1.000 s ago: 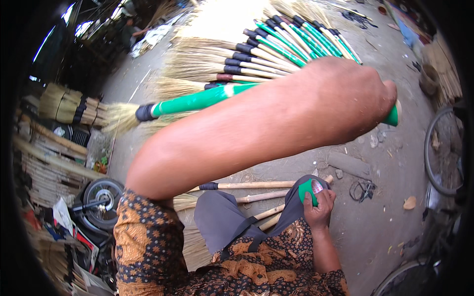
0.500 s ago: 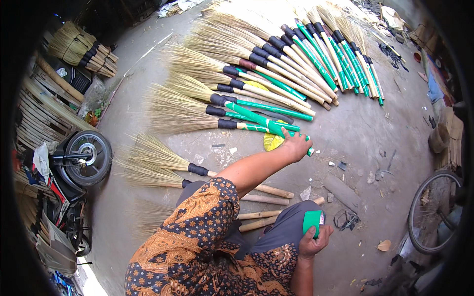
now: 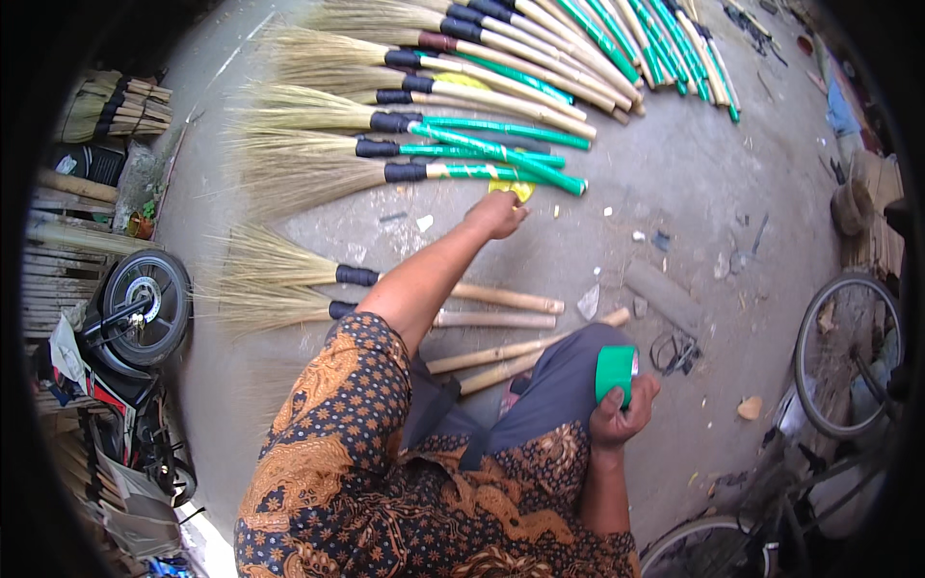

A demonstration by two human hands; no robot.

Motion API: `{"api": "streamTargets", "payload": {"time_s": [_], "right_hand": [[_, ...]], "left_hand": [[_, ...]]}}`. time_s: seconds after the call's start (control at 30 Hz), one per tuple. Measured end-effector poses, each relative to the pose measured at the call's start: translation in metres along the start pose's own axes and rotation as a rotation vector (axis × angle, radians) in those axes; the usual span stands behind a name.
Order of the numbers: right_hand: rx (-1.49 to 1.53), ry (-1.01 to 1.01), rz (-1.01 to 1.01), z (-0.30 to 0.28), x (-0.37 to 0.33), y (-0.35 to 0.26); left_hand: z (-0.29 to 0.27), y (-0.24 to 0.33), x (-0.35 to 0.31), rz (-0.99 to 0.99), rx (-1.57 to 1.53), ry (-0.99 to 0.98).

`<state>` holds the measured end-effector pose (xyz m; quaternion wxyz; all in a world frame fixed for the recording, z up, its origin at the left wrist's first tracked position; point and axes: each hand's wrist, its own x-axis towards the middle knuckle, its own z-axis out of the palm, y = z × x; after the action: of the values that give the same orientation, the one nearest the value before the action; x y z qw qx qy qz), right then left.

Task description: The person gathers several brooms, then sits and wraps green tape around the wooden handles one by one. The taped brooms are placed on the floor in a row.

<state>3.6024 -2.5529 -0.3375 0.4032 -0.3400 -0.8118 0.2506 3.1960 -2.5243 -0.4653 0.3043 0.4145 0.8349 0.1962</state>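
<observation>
My left hand [image 3: 496, 214], its fingers loosely apart, hovers by a yellow flat object [image 3: 523, 190] that is partly hidden under broom handles. No held thing shows in it. Just beyond lies a broom with a green-taped handle [image 3: 501, 150], slanting across other brooms with green on their handles [image 3: 482, 171]. A roll of green tape [image 3: 615, 374] is gripped in my right hand [image 3: 624, 412], above my right knee. Closer to me are brooms with bare wooden handles [image 3: 506, 297], their bristles [image 3: 260, 260] fanning left.
More brooms [image 3: 540, 72] fan out at the far side. A motorcycle wheel [image 3: 145, 306] stands at left, below bundled brooms [image 3: 120, 106]. Bicycle wheels [image 3: 850, 354] are at right. Wood poles [image 3: 511, 371] lie by my legs; a grey tube [image 3: 665, 294] and scraps lie on the floor.
My left hand has let go of the green-handled broom and drawn back toward me and left. The broom now rests across the others. My right hand keeps the tape roll. The view has shifted.
</observation>
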Motion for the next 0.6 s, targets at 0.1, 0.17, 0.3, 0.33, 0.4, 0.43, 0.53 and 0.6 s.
{"api": "streamTargets", "payload": {"time_s": [0.1,0.17,0.3,0.33,0.4,0.43,0.53,0.6], "right_hand": [[0.019,-0.013,-0.004,0.001,0.001,0.001],[0.016,-0.014,0.005,0.002,0.002,0.000],[0.039,-0.033,-0.001,0.011,0.007,-0.006],[0.049,-0.046,0.008,0.013,0.008,-0.007],[0.035,-0.039,-0.022,0.018,0.010,-0.010],[0.030,-0.049,-0.024,0.019,0.011,-0.012],[0.010,-0.068,-0.029,0.023,0.010,-0.015],[0.012,-0.076,-0.042,0.026,0.012,-0.016]], "left_hand": [[0.050,-0.078,-0.068,-0.099,0.273,-0.297],[0.087,-0.099,-0.117,-0.055,0.496,-0.757],[0.139,-0.100,-0.210,-0.224,0.620,-1.058],[0.145,-0.097,-0.219,-0.275,0.653,-1.051],[0.158,-0.086,-0.227,-0.331,0.684,-1.001],[0.165,-0.080,-0.231,-0.355,0.705,-0.970],[0.184,-0.071,-0.240,-0.269,0.623,-1.132],[0.193,-0.074,-0.248,-0.313,0.551,-1.064]]}}
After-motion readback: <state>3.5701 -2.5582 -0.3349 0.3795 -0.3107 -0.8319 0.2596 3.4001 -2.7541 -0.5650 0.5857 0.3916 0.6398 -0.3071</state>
